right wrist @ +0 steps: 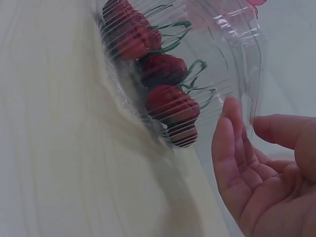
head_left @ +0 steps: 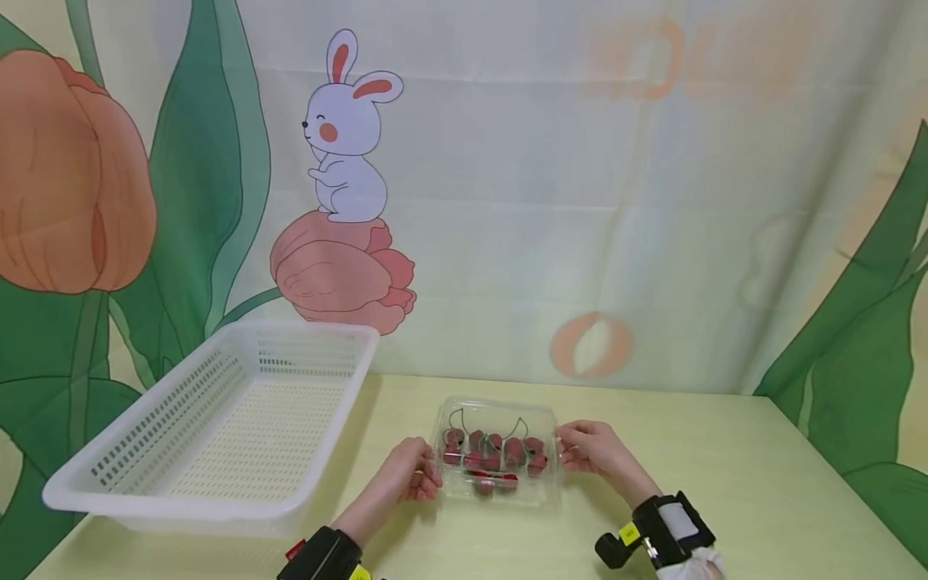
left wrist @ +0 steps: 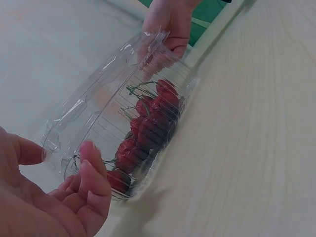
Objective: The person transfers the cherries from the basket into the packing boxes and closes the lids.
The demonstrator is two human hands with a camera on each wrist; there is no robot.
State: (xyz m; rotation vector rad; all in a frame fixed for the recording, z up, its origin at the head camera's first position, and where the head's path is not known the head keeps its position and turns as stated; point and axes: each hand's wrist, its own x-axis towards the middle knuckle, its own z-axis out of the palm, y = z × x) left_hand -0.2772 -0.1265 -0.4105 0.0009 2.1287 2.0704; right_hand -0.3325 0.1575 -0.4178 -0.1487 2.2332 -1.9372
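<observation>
A clear plastic clamshell box [head_left: 535, 493] of dark red cherries [head_left: 515, 453] is held between the two hands, close over the table. My left hand [head_left: 412, 474] pinches its left rim; in the left wrist view the thumb is on the upper edge, with the curled fingers [left wrist: 94, 173] against the ribbed side wall. At the opposite end, my right hand [head_left: 596, 453] pinches the rim between thumb and fingers [right wrist: 228, 131]. Green stems [right wrist: 173, 42] rise from the cherries inside. Through the ribbed plastic the fruit shows heaped along the bottom.
To the left stands a large white perforated plastic basket [head_left: 329, 435], its near right corner close to my left forearm. The pale wooden table [head_left: 768, 483] extends to the right. A printed curtain [head_left: 493, 242] with a rabbit and tulips hangs behind the table's far edge.
</observation>
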